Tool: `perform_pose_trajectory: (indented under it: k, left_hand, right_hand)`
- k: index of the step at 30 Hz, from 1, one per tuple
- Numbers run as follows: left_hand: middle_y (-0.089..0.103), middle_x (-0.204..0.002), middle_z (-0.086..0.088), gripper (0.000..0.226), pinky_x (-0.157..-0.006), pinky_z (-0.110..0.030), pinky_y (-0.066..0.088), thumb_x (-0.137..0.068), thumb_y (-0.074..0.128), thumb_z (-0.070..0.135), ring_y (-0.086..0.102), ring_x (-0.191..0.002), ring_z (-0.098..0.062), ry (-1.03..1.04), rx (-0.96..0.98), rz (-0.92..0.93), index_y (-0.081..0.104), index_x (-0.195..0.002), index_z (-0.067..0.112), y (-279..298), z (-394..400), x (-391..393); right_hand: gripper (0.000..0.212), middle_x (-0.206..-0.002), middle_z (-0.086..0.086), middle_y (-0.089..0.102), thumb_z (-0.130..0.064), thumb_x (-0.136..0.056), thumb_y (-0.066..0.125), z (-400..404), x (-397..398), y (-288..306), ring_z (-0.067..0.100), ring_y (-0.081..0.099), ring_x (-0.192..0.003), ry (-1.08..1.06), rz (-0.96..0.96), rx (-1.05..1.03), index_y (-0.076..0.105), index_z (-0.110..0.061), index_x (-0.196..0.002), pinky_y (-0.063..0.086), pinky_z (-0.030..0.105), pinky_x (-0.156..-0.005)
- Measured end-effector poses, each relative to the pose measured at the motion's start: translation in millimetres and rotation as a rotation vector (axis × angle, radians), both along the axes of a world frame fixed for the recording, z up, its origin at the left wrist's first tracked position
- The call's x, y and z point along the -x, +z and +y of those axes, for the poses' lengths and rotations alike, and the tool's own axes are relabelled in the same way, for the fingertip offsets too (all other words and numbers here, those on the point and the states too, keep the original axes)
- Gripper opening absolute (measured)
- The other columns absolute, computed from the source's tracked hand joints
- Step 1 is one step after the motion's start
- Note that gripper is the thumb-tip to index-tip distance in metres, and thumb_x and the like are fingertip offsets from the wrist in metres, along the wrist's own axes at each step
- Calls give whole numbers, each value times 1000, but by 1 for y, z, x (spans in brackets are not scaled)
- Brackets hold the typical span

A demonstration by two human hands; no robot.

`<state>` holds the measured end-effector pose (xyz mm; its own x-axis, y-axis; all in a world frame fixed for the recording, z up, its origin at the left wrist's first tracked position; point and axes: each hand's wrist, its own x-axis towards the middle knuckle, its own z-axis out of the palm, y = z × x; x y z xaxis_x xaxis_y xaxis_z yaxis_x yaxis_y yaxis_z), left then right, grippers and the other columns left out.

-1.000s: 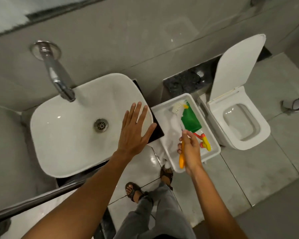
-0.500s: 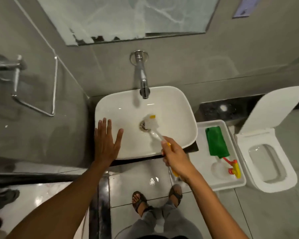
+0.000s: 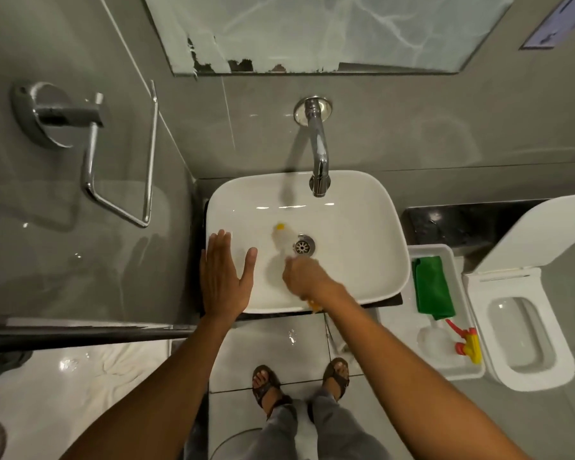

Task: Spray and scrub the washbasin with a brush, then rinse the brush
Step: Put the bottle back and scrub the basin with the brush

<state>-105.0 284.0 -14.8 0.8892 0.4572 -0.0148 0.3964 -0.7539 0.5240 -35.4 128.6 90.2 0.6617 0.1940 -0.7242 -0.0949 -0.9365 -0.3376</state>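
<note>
In the middle of the washbasin point(image 3: 352, 247), just left of the drain point(image 3: 302, 246), the brush point(image 3: 281, 240) lay blurred against the white bowl, its bristle head toward the left wall. The right hand point(image 3: 304, 278) was closed around the handle, whose yellow end poked out near the front rim. The left hand point(image 3: 224, 277) rested flat and fully open on the left rim, holding nothing. No water ran from the tap point(image 3: 319, 161). Good scrubbing here would probably mean firm overlapping strokes, working outward from the drain to the walls and corners. The spray bottle point(image 3: 448, 336) and green cloth point(image 3: 434, 287) lay in the white tray point(image 3: 458, 371) beside the basin's right edge.
</note>
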Motion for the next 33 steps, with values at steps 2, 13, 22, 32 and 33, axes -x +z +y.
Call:
perform_pose_trajectory:
  k: [2,13,22,32,33]
  left_hand:
    - [35,-176,-6,91,-136,-50,23,-103,18,80,28,-166,-27,2,2,2,37,-166,16,1,0,0]
    - [49,-168,-12,87,-130,-56,35,-105,22,76,42,-159,-33,2,2,-50,49,-158,12,1,-1,1]
    - [48,-168,-11,91,-132,-53,31,-103,16,80,42,-159,-33,3,40,-39,48,-158,16,3,0,1]
    - [51,-165,-12,90,-132,-52,31,-104,17,80,46,-156,-33,17,46,-33,49,-157,15,1,1,0]
    - [52,-165,-12,88,-132,-52,32,-104,18,79,47,-155,-34,16,44,-39,50,-156,15,0,0,1]
  right_hand:
    - [42,-142,27,61,-11,-110,35,-20,-27,-4,43,63,-129,-67,-64,76,54,4,-145,52,42,-102]
    - [44,-76,14,64,-38,-111,31,-29,32,-1,20,56,-57,-67,421,-65,58,-8,-96,52,36,-72]
    - [47,-153,28,48,-23,-113,33,-14,-30,-28,45,53,-140,-459,-30,-36,32,3,-152,43,46,-113]
    - [40,-116,23,67,-18,-113,25,-69,45,26,41,69,-115,24,249,204,64,-10,-111,55,45,-97]
    - [41,-98,19,66,-21,-113,25,-56,48,27,40,72,-100,4,287,145,59,-15,-90,57,44,-89]
